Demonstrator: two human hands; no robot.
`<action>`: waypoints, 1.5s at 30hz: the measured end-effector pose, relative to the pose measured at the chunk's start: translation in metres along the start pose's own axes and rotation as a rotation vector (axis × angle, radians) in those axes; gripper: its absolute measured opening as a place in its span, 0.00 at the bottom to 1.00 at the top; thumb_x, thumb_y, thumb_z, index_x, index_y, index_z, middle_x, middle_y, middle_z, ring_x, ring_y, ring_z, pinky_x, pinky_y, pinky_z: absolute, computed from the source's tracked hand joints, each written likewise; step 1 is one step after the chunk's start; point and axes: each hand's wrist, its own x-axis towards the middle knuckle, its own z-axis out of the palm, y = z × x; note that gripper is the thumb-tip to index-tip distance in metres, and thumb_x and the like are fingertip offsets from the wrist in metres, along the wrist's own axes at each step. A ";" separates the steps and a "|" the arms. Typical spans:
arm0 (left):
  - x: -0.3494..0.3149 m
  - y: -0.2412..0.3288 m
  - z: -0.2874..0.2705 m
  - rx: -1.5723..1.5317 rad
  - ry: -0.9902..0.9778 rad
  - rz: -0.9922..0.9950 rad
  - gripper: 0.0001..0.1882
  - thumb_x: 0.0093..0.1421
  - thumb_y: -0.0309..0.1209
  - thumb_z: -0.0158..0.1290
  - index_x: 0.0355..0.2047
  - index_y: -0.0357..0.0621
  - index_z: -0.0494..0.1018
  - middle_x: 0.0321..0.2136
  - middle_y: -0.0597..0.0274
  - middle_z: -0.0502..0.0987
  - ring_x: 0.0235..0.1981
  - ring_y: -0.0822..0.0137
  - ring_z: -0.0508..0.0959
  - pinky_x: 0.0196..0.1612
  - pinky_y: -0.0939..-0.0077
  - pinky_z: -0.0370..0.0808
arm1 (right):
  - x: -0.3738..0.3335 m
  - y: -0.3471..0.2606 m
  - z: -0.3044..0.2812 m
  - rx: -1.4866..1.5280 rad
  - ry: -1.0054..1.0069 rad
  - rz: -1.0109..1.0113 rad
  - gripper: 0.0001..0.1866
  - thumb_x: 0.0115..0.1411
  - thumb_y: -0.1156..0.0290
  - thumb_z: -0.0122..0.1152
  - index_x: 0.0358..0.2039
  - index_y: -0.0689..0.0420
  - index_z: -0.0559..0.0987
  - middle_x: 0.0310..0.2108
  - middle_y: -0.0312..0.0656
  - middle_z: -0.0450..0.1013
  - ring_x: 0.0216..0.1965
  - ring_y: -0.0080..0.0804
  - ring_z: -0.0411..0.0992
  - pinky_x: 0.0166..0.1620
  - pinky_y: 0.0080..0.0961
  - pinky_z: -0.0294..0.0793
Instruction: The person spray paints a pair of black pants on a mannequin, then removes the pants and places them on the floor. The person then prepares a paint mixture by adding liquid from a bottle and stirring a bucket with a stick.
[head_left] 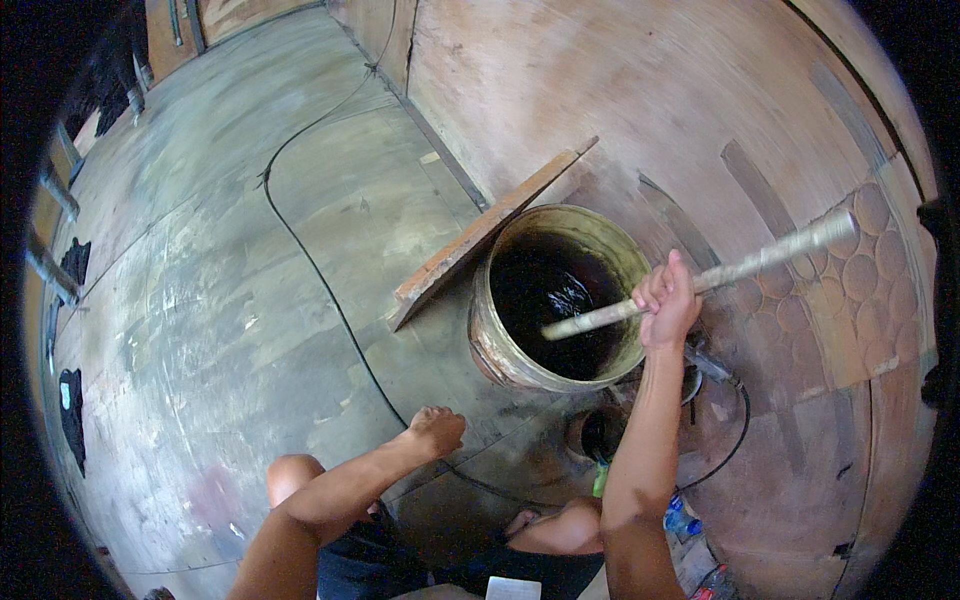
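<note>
Pole (pixel 752 266): in the head view from where I stand, it slants over the bucket (pixel 484 325), lower end inside the rim, in or just above the dark liquid (pixel 525 285); I can't tell which.
Right hand (pixel 670 305): fingers clamped around the pole, beside the rim.
Left hand (pixel 437 432): fingers curled together above the floor (pixel 230 370), nothing visible in them.
Handling: I'd keep strokes slow and within the bucket, lest the liquid slop; the left hand could steady the rim.
Floor: grey-green, scuffed, stained, crossed by a dark cable (pixel 351 338).
Plank (pixel 495 222): slantwise, right beside the bucket.
Brown surface (pixel 600 80): streaked, with rounded outlines toward the right.
</note>
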 end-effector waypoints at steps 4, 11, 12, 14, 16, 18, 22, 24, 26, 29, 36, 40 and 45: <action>-0.003 0.000 -0.007 0.025 0.004 -0.009 0.21 0.58 0.45 0.61 0.42 0.40 0.79 0.41 0.44 0.81 0.45 0.46 0.82 0.46 0.55 0.79 | 0.009 -0.013 -0.008 -0.283 0.260 -0.161 0.23 0.66 0.63 0.57 0.16 0.49 0.60 0.11 0.28 0.52 0.11 0.19 0.51 0.16 0.24 0.52; -0.004 0.005 -0.007 0.061 -0.027 0.008 0.22 0.60 0.47 0.59 0.43 0.40 0.78 0.41 0.46 0.81 0.45 0.47 0.82 0.46 0.55 0.79 | -0.003 0.020 0.008 0.090 0.163 -0.151 0.23 0.66 0.63 0.57 0.15 0.48 0.59 0.11 0.28 0.49 0.11 0.19 0.47 0.17 0.25 0.52; -0.004 0.005 -0.007 0.056 -0.043 0.000 0.23 0.60 0.47 0.59 0.44 0.40 0.78 0.41 0.46 0.81 0.45 0.47 0.82 0.46 0.55 0.79 | -0.003 0.015 0.006 0.071 0.109 -0.105 0.23 0.66 0.63 0.57 0.15 0.48 0.59 0.10 0.28 0.49 0.10 0.19 0.48 0.16 0.24 0.52; -0.003 0.005 -0.006 0.045 -0.020 -0.003 0.23 0.60 0.48 0.59 0.43 0.40 0.78 0.41 0.46 0.81 0.45 0.47 0.82 0.45 0.55 0.79 | -0.001 -0.004 -0.001 0.037 0.049 0.042 0.23 0.66 0.63 0.56 0.15 0.48 0.60 0.10 0.28 0.50 0.10 0.19 0.49 0.16 0.24 0.52; -0.003 0.003 -0.005 0.044 -0.001 -0.009 0.23 0.60 0.48 0.59 0.42 0.40 0.78 0.41 0.46 0.81 0.45 0.47 0.82 0.45 0.55 0.80 | 0.002 -0.017 -0.005 -0.200 0.135 -0.053 0.22 0.65 0.63 0.57 0.16 0.49 0.61 0.10 0.28 0.54 0.10 0.19 0.52 0.15 0.23 0.53; -0.003 0.002 -0.004 0.051 -0.002 -0.010 0.22 0.59 0.47 0.59 0.42 0.40 0.78 0.41 0.46 0.81 0.45 0.47 0.82 0.45 0.55 0.80 | 0.005 -0.017 -0.004 -0.335 0.265 -0.159 0.21 0.65 0.64 0.58 0.17 0.51 0.63 0.11 0.30 0.58 0.10 0.18 0.56 0.15 0.20 0.52; -0.002 0.001 -0.002 0.066 -0.002 0.002 0.22 0.59 0.47 0.59 0.41 0.40 0.78 0.41 0.46 0.81 0.45 0.47 0.82 0.45 0.55 0.80 | 0.002 0.011 0.004 -0.010 0.258 -0.294 0.21 0.66 0.69 0.59 0.17 0.51 0.61 0.12 0.29 0.56 0.12 0.18 0.53 0.16 0.21 0.53; -0.001 0.001 -0.002 0.079 -0.011 0.014 0.22 0.59 0.47 0.59 0.41 0.40 0.78 0.41 0.45 0.81 0.45 0.47 0.82 0.44 0.55 0.80 | 0.000 0.020 0.006 0.043 0.167 -0.228 0.22 0.66 0.65 0.57 0.17 0.49 0.60 0.12 0.28 0.53 0.11 0.19 0.50 0.17 0.22 0.53; 0.000 0.001 -0.001 0.045 -0.012 0.006 0.22 0.59 0.47 0.59 0.42 0.40 0.78 0.41 0.45 0.81 0.45 0.47 0.81 0.45 0.55 0.79 | -0.002 0.019 0.004 0.058 0.093 -0.100 0.22 0.66 0.62 0.56 0.17 0.48 0.60 0.11 0.28 0.51 0.11 0.20 0.48 0.17 0.23 0.53; 0.001 -0.001 -0.001 0.023 -0.009 0.010 0.23 0.60 0.47 0.59 0.43 0.40 0.77 0.42 0.45 0.80 0.46 0.47 0.81 0.46 0.55 0.79 | 0.004 -0.005 -0.006 -0.037 0.079 0.038 0.22 0.65 0.61 0.58 0.17 0.48 0.60 0.11 0.27 0.51 0.10 0.19 0.49 0.16 0.24 0.51; -0.001 -0.002 0.000 0.031 -0.016 0.003 0.23 0.61 0.47 0.58 0.46 0.40 0.76 0.43 0.45 0.80 0.46 0.46 0.81 0.48 0.55 0.78 | 0.005 0.017 0.006 -0.141 0.281 -0.318 0.22 0.67 0.65 0.56 0.16 0.50 0.61 0.12 0.29 0.54 0.11 0.18 0.51 0.17 0.22 0.54; -0.001 0.000 -0.007 0.021 -0.037 0.001 0.24 0.60 0.47 0.59 0.45 0.40 0.76 0.43 0.45 0.80 0.46 0.47 0.81 0.48 0.56 0.78 | -0.002 0.018 0.004 0.097 0.069 -0.091 0.23 0.66 0.63 0.57 0.16 0.48 0.60 0.11 0.28 0.52 0.10 0.19 0.49 0.17 0.24 0.53; -0.003 0.000 -0.014 0.013 -0.002 0.007 0.23 0.59 0.47 0.59 0.44 0.40 0.77 0.41 0.46 0.81 0.46 0.48 0.81 0.47 0.56 0.79 | 0.006 -0.013 -0.008 -0.268 0.152 -0.068 0.22 0.65 0.63 0.58 0.17 0.49 0.61 0.11 0.28 0.52 0.10 0.18 0.51 0.15 0.23 0.52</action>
